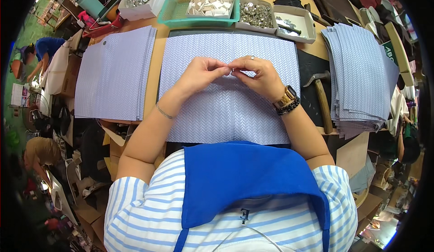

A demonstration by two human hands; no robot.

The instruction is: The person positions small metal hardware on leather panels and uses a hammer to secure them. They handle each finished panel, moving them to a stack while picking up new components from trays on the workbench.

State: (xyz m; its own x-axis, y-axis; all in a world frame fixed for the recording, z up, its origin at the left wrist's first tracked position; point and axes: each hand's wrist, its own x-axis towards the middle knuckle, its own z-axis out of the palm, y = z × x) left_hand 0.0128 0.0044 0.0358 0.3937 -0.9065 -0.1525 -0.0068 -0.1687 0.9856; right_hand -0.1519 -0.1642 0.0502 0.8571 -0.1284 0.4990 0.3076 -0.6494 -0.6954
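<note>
My left hand (202, 74) and my right hand (259, 76) meet over the middle of a pale blue-grey sheet (194, 111) with a woven pattern. Thumb and fingers of both are pinched closed, tip to tip. A tiny shiny piece shows between the fingertips, too small to name and mostly covered by them. Beneath the hands, a crease runs down the sheet's middle. It lies flat on a dark mat (312, 64), close in front of my blue apron.
Matching sheets form a left stack (115, 80), with a small round metal piece on it, and a right stack (357, 75). A hammer (322, 100) lies beside the right stack. Behind are a green basket (174, 16), a box of metal fasteners (257, 14) and a white tray (307, 26).
</note>
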